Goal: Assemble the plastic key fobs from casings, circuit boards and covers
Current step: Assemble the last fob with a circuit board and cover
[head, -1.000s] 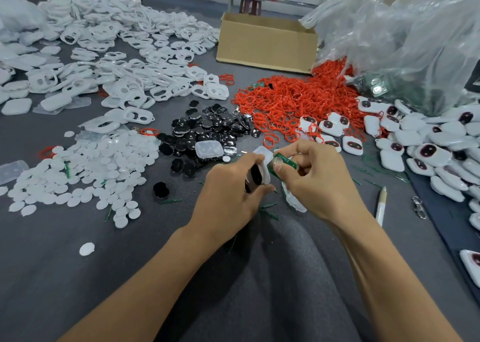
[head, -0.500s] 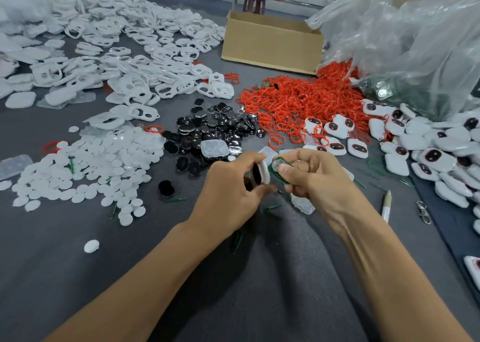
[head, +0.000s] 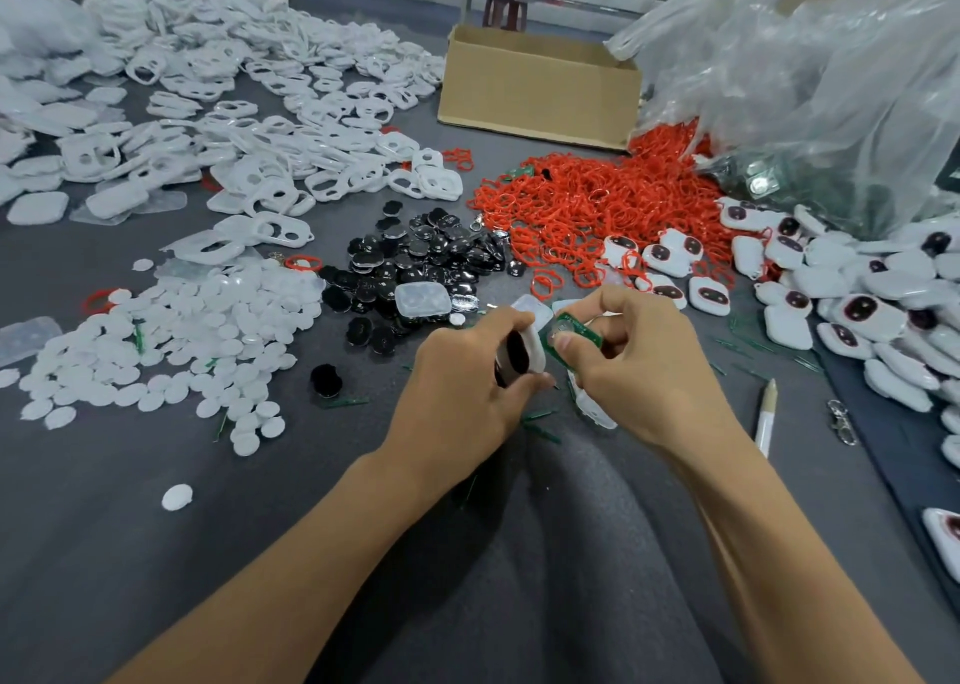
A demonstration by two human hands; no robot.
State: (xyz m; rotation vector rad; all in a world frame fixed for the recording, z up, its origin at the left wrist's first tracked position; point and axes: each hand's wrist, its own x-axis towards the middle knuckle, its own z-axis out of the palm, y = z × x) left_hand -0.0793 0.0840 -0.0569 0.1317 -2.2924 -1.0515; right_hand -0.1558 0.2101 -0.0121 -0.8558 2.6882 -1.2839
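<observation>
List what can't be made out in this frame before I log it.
Head view only:
- white casing: the left hand covers most of it; its inside is unreadable.
- green circuit board: thumb and fingers of the right hand hide its edges; components too small.
- cardboard box: near wall hides the contents.
- clear plastic bag: folds and glare blur what's inside; right edge cuts it off.

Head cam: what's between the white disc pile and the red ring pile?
A heap of glossy black pieces fills the gap between the white disc pile and the red ring pile. One clear plastic casing lies on the heap's near edge. Head view.
</observation>
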